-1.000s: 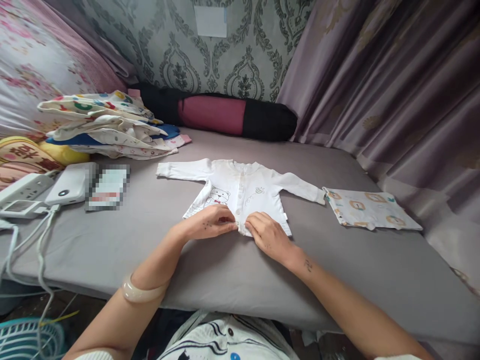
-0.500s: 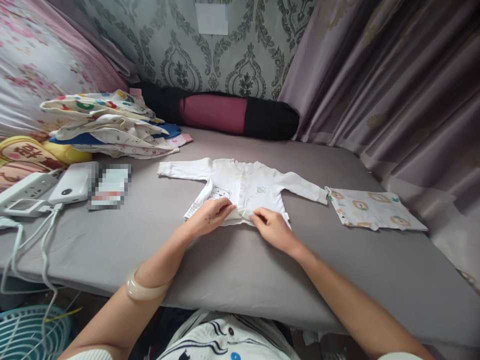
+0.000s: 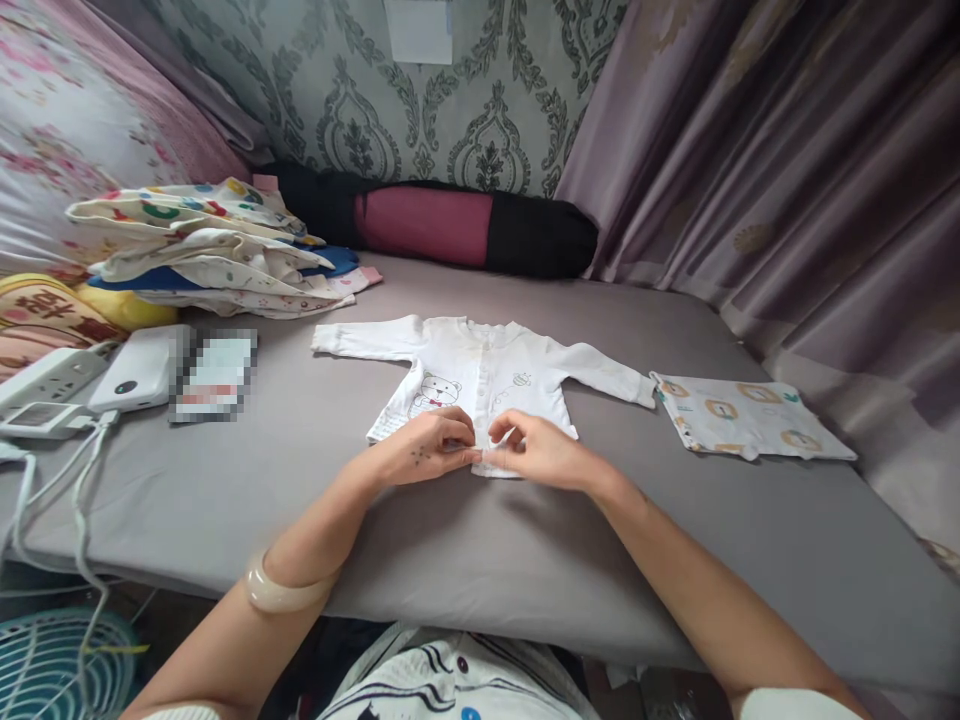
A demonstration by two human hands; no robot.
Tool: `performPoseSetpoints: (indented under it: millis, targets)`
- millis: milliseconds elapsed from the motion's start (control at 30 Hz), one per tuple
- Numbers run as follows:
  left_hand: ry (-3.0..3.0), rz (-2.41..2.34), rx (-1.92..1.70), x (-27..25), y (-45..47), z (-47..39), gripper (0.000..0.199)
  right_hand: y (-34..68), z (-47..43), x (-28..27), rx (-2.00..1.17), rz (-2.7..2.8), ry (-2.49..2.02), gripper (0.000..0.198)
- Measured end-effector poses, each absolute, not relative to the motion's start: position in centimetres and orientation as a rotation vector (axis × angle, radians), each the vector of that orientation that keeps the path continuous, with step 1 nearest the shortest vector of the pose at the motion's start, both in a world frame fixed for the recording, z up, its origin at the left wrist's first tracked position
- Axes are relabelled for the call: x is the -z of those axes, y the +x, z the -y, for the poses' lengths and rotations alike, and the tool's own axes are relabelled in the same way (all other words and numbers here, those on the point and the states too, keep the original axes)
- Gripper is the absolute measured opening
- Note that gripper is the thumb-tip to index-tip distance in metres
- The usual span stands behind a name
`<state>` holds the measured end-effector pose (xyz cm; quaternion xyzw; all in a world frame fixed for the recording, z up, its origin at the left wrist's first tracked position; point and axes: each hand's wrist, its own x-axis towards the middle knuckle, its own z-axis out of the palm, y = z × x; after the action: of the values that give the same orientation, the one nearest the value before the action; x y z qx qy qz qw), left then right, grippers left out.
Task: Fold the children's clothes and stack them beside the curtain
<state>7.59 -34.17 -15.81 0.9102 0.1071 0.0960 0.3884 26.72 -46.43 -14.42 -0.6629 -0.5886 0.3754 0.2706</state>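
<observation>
A small white baby shirt [image 3: 480, 365] lies spread out, its sleeves stretched to both sides, with a bear drawn on the left half and a bee on the right. My left hand [image 3: 435, 445] pinches the lower front edge near the middle placket. Just beside it, my right hand [image 3: 536, 450] grips the same hem from the other side, thumb and finger closed on the cloth. The fingertips of both hands nearly meet at the bottom of the button line. A pale bangle [image 3: 289, 590] circles my left forearm.
A folded printed cloth [image 3: 757, 415] lies at the right, by the shirt's cuff. Left stand a clothes pile [image 3: 217, 250], a phone [image 3: 214, 375], a white power bank [image 3: 142, 368] and a power strip [image 3: 56, 375] with cables. A black and maroon bolster [image 3: 427, 225] lies along the wall.
Both hands have come closer together at the hem and slightly nearer to me, pulling the bottom of the placket down. More of the bear drawing shows.
</observation>
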Motion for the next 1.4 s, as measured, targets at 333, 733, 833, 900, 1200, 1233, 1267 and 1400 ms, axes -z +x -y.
performPoseSetpoints:
  millis: [333, 733, 833, 900, 1200, 1233, 1267, 1400]
  targets:
    - [2.443, -0.351, -0.264, 15.9, 7.8, 34.2, 0.034, 25.0, 47.3, 15.4, -0.352, 2.104, -1.881, 0.009]
    - [2.222, -0.494, -0.269, 14.3, 6.8, 32.9, 0.037, 26.5, 45.1, 13.3, -1.172, 1.722, -1.711, 0.030]
    - [2.190, -0.981, -0.558, 15.3, 6.4, 30.0, 0.027, 26.0, 43.3, 13.1, -0.863, 1.721, -1.793, 0.029]
    - [2.223, -1.286, -0.673, 16.4, 6.3, 28.0, 0.022, 25.3, 41.4, 13.4, -0.685, 1.749, -1.799, 0.026]
    - [2.438, -1.611, -0.347, 18.1, 7.8, 24.0, 0.030, 20.1, 34.4, 18.2, -0.518, 1.905, -2.053, 0.062]
    - [2.422, -1.649, -0.334, 17.9, 8.1, 23.9, 0.031, 19.8, 34.1, 18.6, -0.503, 1.884, -2.097, 0.065]
    - [2.404, -1.683, -0.338, 17.8, 8.3, 23.7, 0.032, 19.5, 34.0, 18.9, -0.481, 1.866, -2.131, 0.067]
    - [2.311, -1.740, -0.471, 17.9, 8.9, 23.3, 0.034, 19.0, 33.9, 19.4, -0.409, 1.860, -2.193, 0.072]
